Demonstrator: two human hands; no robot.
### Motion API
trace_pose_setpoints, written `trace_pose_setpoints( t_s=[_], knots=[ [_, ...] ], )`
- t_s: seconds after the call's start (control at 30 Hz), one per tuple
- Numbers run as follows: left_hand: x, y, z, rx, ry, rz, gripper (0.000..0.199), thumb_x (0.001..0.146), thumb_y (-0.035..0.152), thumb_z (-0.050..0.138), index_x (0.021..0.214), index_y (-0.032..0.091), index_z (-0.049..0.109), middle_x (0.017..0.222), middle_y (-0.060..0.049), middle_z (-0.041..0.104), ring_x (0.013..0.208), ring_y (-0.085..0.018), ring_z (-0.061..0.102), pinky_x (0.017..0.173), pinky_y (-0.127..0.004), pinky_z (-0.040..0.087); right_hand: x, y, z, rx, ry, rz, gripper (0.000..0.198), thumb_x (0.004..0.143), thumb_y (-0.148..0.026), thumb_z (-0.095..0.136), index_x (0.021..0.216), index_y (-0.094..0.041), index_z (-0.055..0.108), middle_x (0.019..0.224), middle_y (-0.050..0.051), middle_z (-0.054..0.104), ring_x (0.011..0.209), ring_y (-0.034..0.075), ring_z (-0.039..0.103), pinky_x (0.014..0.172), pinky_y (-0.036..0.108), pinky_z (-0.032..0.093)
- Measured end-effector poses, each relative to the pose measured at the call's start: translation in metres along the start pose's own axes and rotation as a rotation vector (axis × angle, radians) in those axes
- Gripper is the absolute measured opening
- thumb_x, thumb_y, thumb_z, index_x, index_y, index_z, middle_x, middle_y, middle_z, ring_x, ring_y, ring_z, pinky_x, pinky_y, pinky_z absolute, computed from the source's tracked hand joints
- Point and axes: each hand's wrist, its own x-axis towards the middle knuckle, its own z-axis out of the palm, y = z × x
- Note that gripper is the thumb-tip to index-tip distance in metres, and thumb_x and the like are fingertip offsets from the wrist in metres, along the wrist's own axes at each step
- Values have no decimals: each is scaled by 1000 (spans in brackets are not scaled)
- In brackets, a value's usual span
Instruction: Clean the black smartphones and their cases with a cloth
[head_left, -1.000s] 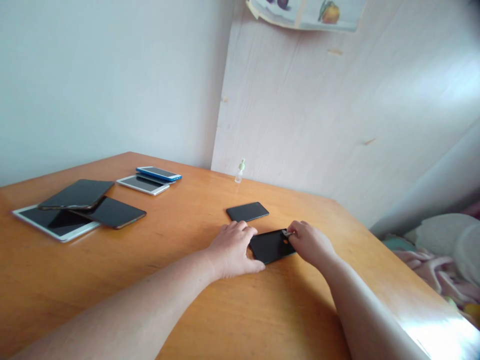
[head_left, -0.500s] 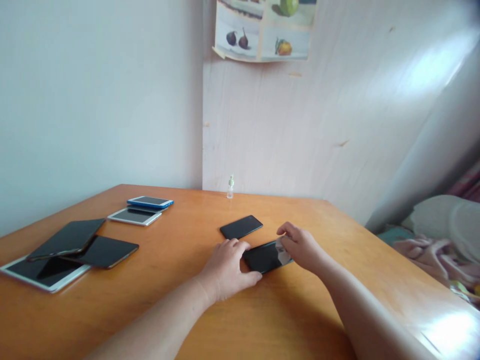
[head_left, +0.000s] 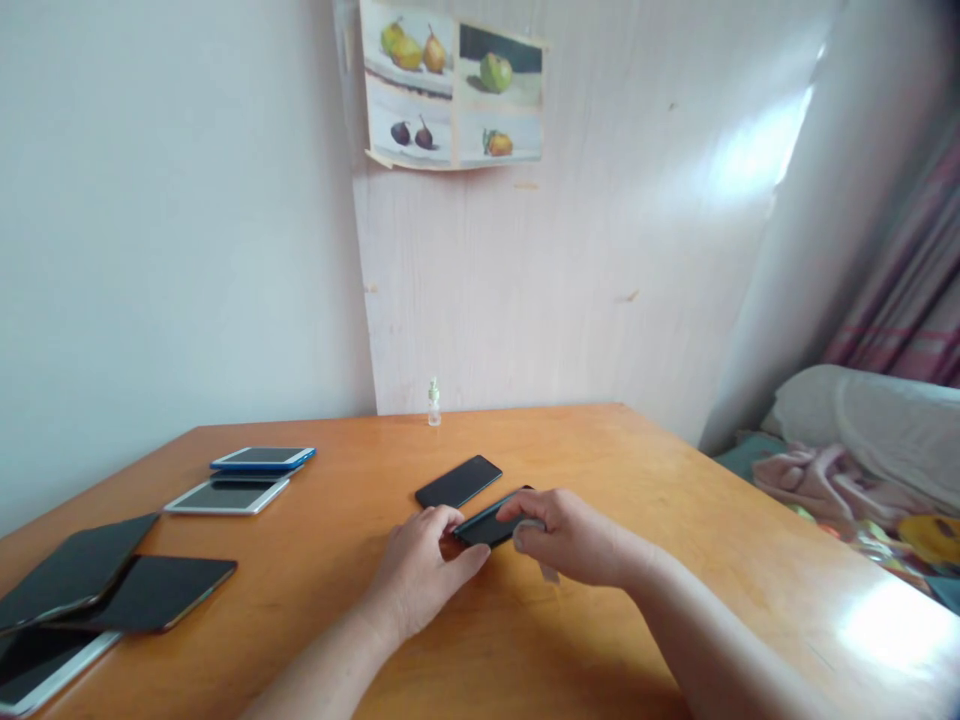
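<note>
A black smartphone [head_left: 482, 526] is in front of me, its right part covered by my fingers. My left hand [head_left: 416, 570] grips its left end, fingertips at the far edge and thumb at the near edge. Over the other end, my right hand [head_left: 581, 540] is closed on a thin white wipe [head_left: 550, 574], most of which is hidden under the fingers; a corner hangs below. Just beyond both hands a second black phone [head_left: 459, 482] lies flat on the wooden table [head_left: 360, 560].
At the left lie two dark tablets [head_left: 161, 592] overlapping a white-framed tablet [head_left: 67, 670]. Farther back, a blue-edged tablet [head_left: 262, 458] rests partly over a white one [head_left: 229, 496]. A small clear pump bottle [head_left: 434, 405] stands at the table's far edge. Bedding [head_left: 855, 440] is at the right.
My right hand has moved toward my left hand, with the wipe now lower and mostly under the fingers. The phone's angle has turned slightly. My head view has tilted up and shifted right.
</note>
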Motion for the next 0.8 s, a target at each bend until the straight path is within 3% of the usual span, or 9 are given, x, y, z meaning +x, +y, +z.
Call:
trace_pose_setpoints(
  t_s=[0.13, 0.3, 0.47, 0.6, 0.67, 0.8],
  knots=[
    [2, -4, 6, 22, 51, -17, 34, 78, 55, 61, 91, 23, 62, 90, -3, 68, 87, -21, 63, 78, -30, 46, -3, -17, 17, -180, -29, -72, 46, 76, -19, 50, 120, -28, 62, 93, 2, 72, 77, 17, 64, 65, 24, 39],
    [2, -8, 10, -32, 39, -4, 41, 77, 56, 64, 102, 24, 62, 96, -4, 70, 92, -22, 65, 83, -33, 48, 5, -12, 30, -383, -11, 44, 31, 83, -27, 46, 106, -26, 68, 93, 6, 74, 83, 22, 67, 66, 27, 39],
    [7, -17, 7, 36, 91, 32, 43, 82, 55, 57, 110, 21, 61, 110, -9, 67, 104, -25, 62, 94, -39, 47, 15, 21, 1, -421, 145, 234, 36, 81, -19, 45, 106, -30, 67, 99, 3, 73, 93, 22, 67, 72, 28, 41],
    [13, -31, 1, 192, 154, 17, 45, 82, 52, 56, 111, 19, 61, 113, -10, 65, 110, -28, 58, 97, -43, 44, 19, 56, -27, -465, 223, 508, 57, 80, -15, 46, 135, -31, 51, 111, 9, 71, 98, 24, 66, 73, 30, 43],
    [16, -37, -1, 257, 172, -3, 47, 82, 52, 55, 115, 19, 60, 116, -10, 63, 113, -28, 56, 98, -44, 42, 20, 67, -33, -467, 247, 598, 61, 80, -15, 47, 140, -27, 46, 115, 11, 69, 99, 25, 66, 73, 31, 44],
    [17, -45, -3, 378, 123, -41, 58, 82, 53, 52, 127, 17, 54, 130, -13, 58, 123, -30, 50, 104, -45, 37, 21, 68, -26, -437, 234, 519, 50, 80, -18, 48, 128, -29, 58, 114, 9, 70, 102, 25, 65, 75, 31, 44]
  ],
)
